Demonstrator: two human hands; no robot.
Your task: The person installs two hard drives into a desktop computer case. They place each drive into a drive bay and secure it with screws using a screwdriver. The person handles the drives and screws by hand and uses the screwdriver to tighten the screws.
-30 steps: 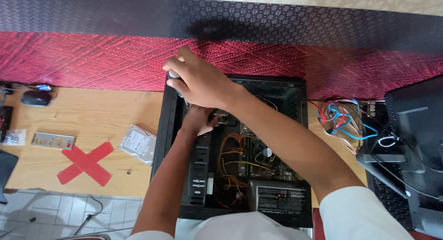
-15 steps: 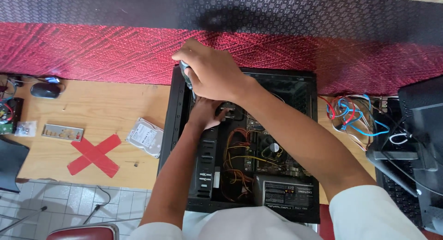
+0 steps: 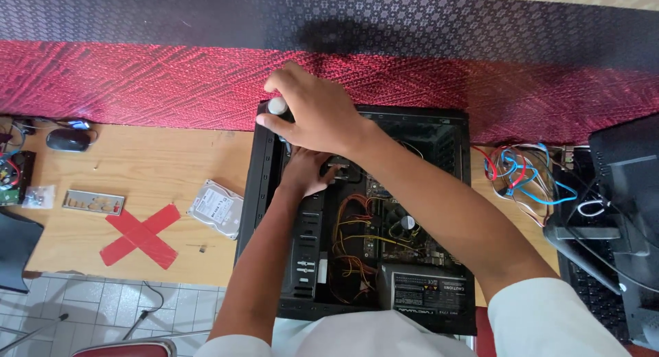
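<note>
Overhead, the right hand [image 3: 317,115] is closed around a screwdriver [image 3: 277,107] at the top left corner of the open black computer case [image 3: 257,192] on the tabletop [image 3: 158,165] — the left hand [image 3: 307,171] reaches inside, its grip impossible to tell — a hard drive [image 3: 217,209] beside it.

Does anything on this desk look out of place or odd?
Yes: a bare hard drive lies askew on the wooden table beside a red tape cross, and a tangle of loose cables sprawls right of the open computer case.
</note>
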